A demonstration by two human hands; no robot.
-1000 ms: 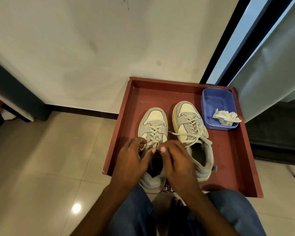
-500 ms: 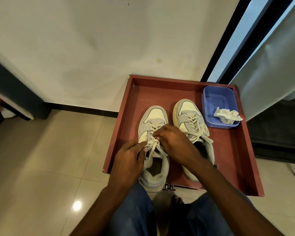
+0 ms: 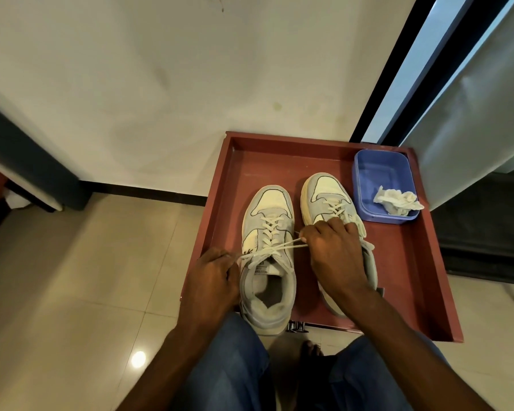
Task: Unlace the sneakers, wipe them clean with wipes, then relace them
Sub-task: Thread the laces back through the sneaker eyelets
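Two grey and cream sneakers stand side by side in a red tray (image 3: 220, 203), toes away from me. The left sneaker (image 3: 269, 262) is laced, and its white lace (image 3: 275, 249) is stretched across the tongue between my hands. My left hand (image 3: 211, 281) pinches one lace end at the shoe's left side. My right hand (image 3: 334, 252) pinches the other end and lies over the right sneaker (image 3: 328, 197), hiding its middle and heel. A crumpled white wipe (image 3: 396, 200) lies in a blue tub (image 3: 380, 173).
The tray sits on a tiled floor (image 3: 86, 277) against a white wall (image 3: 190, 69). A dark door frame (image 3: 398, 69) rises at the back right, dark furniture (image 3: 487, 232) stands right of the tray. My knees in blue jeans (image 3: 229, 366) are just below the tray's near edge.
My hands have drawn apart from the top of the left sneaker. The right hand moved right over the other sneaker, and the lace now runs taut between both hands.
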